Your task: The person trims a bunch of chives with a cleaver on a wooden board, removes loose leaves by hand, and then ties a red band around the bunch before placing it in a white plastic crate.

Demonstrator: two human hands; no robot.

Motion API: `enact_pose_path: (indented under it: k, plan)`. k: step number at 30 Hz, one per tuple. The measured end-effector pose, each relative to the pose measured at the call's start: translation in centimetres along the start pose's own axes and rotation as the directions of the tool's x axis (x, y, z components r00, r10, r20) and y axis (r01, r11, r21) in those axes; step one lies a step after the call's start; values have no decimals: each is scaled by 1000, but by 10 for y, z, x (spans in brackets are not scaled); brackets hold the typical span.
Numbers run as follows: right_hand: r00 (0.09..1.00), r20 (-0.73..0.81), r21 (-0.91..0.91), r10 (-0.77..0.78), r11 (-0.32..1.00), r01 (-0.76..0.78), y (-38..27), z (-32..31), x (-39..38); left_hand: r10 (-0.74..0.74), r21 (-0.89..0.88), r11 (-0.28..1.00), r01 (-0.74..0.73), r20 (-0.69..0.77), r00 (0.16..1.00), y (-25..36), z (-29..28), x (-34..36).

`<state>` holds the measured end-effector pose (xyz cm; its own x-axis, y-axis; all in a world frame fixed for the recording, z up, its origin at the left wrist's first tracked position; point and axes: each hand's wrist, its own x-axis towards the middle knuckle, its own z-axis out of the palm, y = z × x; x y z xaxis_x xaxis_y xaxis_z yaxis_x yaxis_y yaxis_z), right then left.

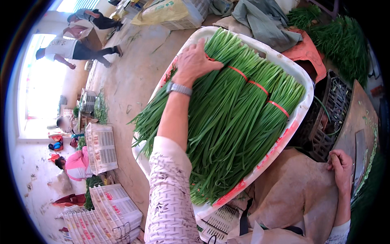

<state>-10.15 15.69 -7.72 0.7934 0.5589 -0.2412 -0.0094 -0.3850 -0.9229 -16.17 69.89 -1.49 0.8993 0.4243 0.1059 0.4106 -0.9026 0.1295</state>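
A white plastic tub [302, 101] with red marks on its rim holds several bundles of long green leafy stems [237, 110], bound with red bands. My left hand [194, 61] lies at the upper left of the bundles, its fingers curved over one bundle and its thumb stretched to the right. At the lower right, my right hand [340, 164] is curled beside a worn board [353, 118] with a long metal blade [357, 162] on it; what its fingers hold, if anything, is hidden.
Two people [61, 51] [91, 18] walk at the upper left; a person in pink [75, 164] works by white crates [99, 148]. Stacked crates [105, 211] stand lower left. A black crate [327, 118], grey sheet [256, 18] and loose greens [339, 44] lie to the right.
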Motion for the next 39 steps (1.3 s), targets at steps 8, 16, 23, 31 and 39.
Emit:
enact_pose_path:
  k: [8,16,23,31,39]
  plan:
    - [1000,11,-57,-4,998,4,-12,-5,-1,-141,-641,700,314,307,941,-25,6,20]
    - [995,103,-54,2,999,4,-45,-5,12,-123,-613,683,397,439,890,-15,37,25]
    - [705,382,-232,-597,677,698,-138,78,133,-148,-296,934,202,197,969,-8,11,-1]
    - [416,290,-192,-862,374,908,-157,179,242,-83,186,975,122,-205,975,-14,51,-68]
    - [428,300,-202,-852,382,902,-175,231,330,-200,-51,980,195,-125,972,-29,57,-62]
